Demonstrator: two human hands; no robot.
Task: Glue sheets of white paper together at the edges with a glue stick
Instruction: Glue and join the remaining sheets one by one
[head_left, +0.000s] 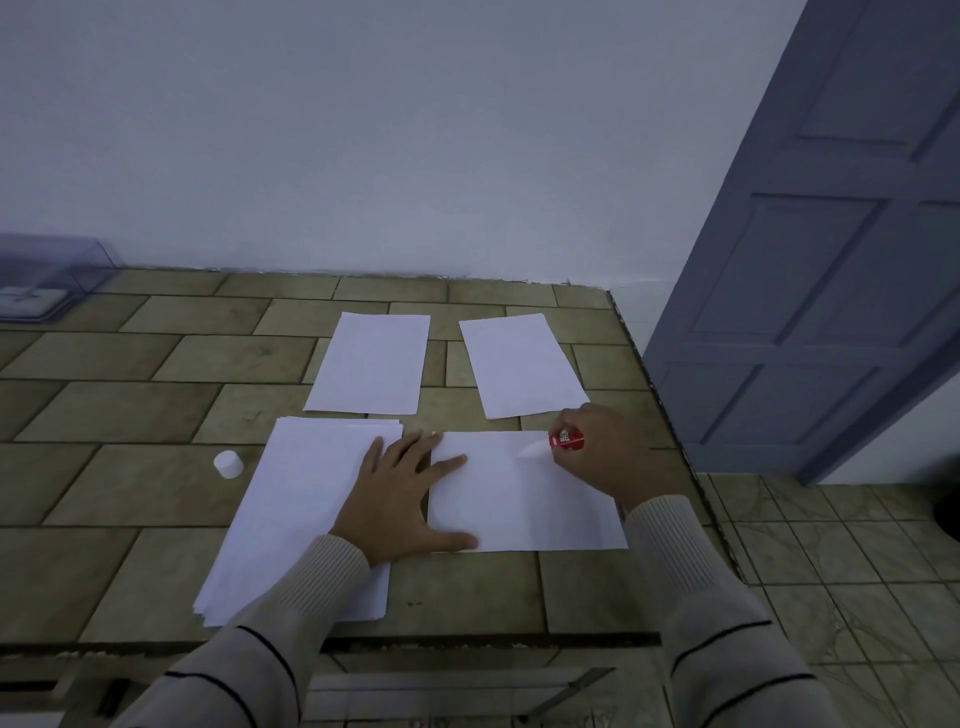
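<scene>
White wall (363, 130), blue-grey panelled door (831, 260) at right, tan tiled counter (104, 519), paler tiled floor (857, 571) beside

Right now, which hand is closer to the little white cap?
Left. The left hand lies flat, partly on the paper stack, a little to the right of the white cap. The right hand is farther right, beyond the left hand, holding the glue stick.

Clear box (49, 278) sits left, blue door (831, 270) right.

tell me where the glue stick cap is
In the head view, the white cap sits on the tiled table just left of the paper stack.
</scene>
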